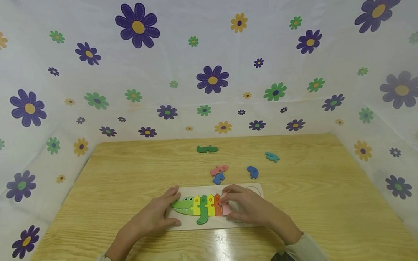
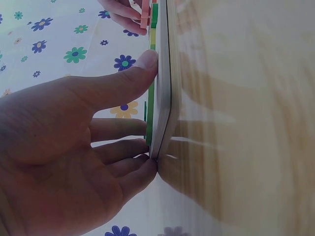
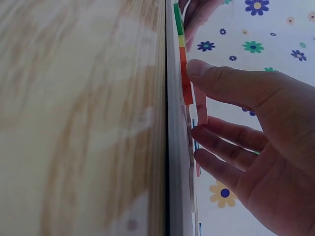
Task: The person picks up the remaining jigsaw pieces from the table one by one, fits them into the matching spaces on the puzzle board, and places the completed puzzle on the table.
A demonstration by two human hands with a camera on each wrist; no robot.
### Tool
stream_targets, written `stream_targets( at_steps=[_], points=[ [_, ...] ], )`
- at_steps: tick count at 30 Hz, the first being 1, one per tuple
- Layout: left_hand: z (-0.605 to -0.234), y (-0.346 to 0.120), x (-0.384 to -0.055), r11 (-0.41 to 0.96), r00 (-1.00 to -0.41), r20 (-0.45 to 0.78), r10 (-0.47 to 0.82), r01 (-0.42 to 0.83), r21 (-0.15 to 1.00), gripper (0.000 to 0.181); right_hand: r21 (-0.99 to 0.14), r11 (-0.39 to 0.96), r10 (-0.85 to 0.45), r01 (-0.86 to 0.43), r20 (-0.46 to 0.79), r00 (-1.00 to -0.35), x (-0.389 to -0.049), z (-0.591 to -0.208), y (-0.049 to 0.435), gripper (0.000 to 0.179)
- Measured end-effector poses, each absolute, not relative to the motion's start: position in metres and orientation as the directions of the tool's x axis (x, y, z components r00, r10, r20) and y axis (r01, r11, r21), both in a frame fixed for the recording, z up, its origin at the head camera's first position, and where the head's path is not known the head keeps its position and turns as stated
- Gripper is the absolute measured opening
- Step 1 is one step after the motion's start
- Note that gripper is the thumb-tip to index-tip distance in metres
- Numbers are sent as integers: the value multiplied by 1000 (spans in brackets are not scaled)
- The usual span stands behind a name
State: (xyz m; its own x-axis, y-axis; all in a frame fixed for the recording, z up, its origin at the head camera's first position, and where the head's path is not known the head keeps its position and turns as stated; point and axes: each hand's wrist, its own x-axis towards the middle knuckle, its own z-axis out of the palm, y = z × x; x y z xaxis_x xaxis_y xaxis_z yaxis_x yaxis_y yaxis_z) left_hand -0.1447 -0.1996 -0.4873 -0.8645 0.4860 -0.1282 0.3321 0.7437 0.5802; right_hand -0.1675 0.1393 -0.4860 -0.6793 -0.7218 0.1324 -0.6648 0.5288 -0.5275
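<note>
A pale puzzle board [image 1: 212,225] lies on the table with a crocodile picture. At its left end are a light green head piece [image 1: 183,207], then yellow, green, yellow and orange-red pieces [image 1: 217,206] side by side. My right hand [image 1: 254,207] pinches a pink puzzle piece [image 3: 201,105] between thumb and fingers, next to the orange-red one. In the right wrist view the pink piece stands slightly off the board's face. My left hand [image 1: 152,215] rests at the board's left end, fingers fairly straight, its thumb [image 2: 147,60] touching near the face and other fingertips at the edge.
Loose pieces lie beyond the board: a dark green one [image 1: 207,149], a teal one [image 1: 272,157], a curved blue one [image 1: 253,172], and a pink one [image 1: 219,170] close to a small blue one [image 1: 219,179]. Flower-printed sheeting [image 1: 177,60] surrounds the wooden table [image 1: 124,173].
</note>
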Motion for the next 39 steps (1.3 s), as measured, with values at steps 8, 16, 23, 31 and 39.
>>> stream_targets(
  at_steps=[8, 16, 23, 31, 39],
  points=[
    [-488, -200, -144, 750, -866, -133, 482, 329, 574, 84, -510, 551, -716, -661, 119, -688, -165, -485, 138, 32],
    [-487, -201, -145, 747, -864, -124, 488, 339, 572, 82, -482, 564, -714, -670, 122, -689, -166, -486, 137, 33],
    [-487, -201, -146, 735, -857, -111, 503, 357, 576, 82, -469, 577, -713, -669, 109, -692, -166, -486, 136, 32],
    [-488, -201, -145, 736, -859, -107, 501, 358, 574, 82, -460, 579, -714, -673, 113, -691, -164, -487, 136, 32],
    [-488, -200, -145, 735, -856, -108, 505, 361, 574, 83, -452, 598, -711, -662, 84, -698, -162, -485, 136, 32]
  ],
)
